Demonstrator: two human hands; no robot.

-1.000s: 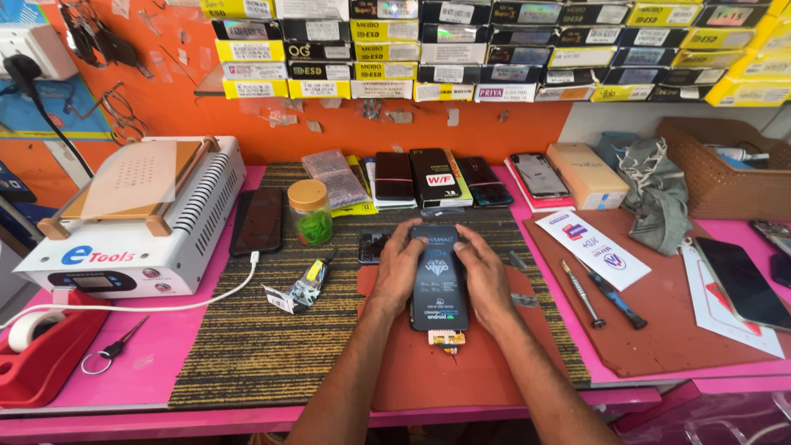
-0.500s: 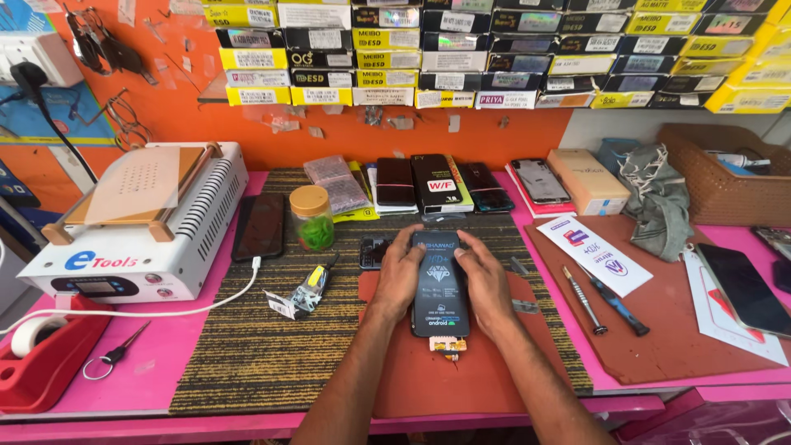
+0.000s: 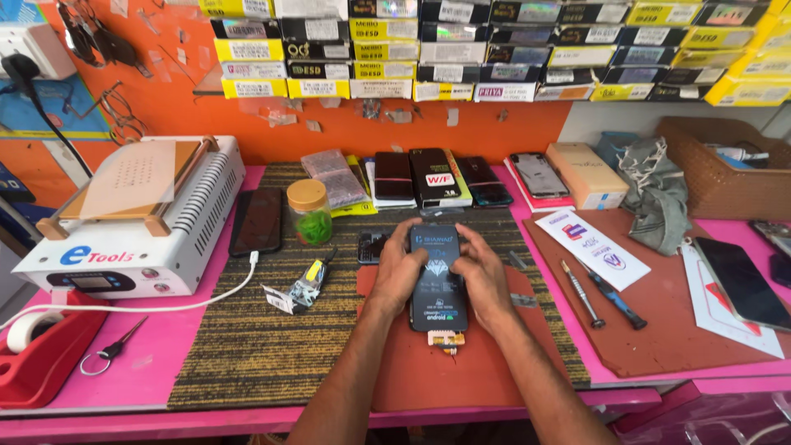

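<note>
A black phone screen panel (image 3: pixel 437 284) with a small flex connector at its near end lies on a rust-coloured mat (image 3: pixel 461 363). My left hand (image 3: pixel 398 274) grips its left edge. On the opposite edge sits my right hand (image 3: pixel 482 276), with the thumbs pressing near the top of the panel. Both hands rest on the panel and the mat.
A white heating machine (image 3: pixel 124 218) stands at the left, a red tape dispenser (image 3: pixel 41 358) in front of it. A small jar (image 3: pixel 310 212), a glue tube (image 3: pixel 306 284), several phones, two screwdrivers (image 3: pixel 597 292), a grey cloth (image 3: pixel 655 194) and a brown basket (image 3: pixel 721 169) lie around.
Both hands and the panel stay in nearly the same place; the fingers have shifted slightly up along the panel's top edge.
</note>
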